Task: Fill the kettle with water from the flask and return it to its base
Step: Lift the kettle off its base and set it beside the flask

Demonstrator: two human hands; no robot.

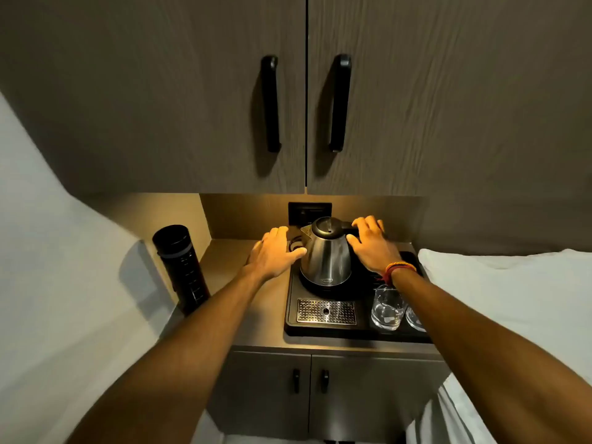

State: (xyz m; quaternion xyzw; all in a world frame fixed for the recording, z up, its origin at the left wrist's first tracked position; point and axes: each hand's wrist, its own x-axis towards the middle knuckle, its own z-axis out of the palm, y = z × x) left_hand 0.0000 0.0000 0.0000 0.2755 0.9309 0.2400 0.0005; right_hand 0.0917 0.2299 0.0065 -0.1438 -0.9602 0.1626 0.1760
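already the right hand (371, 248) wraps loosely round the kettle (326, 254) handle, likely to lift it. left hand (274, 251) hovers open beside the spout, probably steadying; flask (181, 267) stands well apart.

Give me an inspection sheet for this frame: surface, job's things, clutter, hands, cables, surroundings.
Surface: brown countertop, black tray on it.
Job's things: steel kettle, lid shut, on its base on the tray; black flask upright at the left edge, capped.
Clutter: two glasses on the tray.
Hands: left hand open beside the kettle; right hand at the handle, grip unclear.
Cables: black cord behind the kettle.
Surroundings: cupboard doors above, wall socket.
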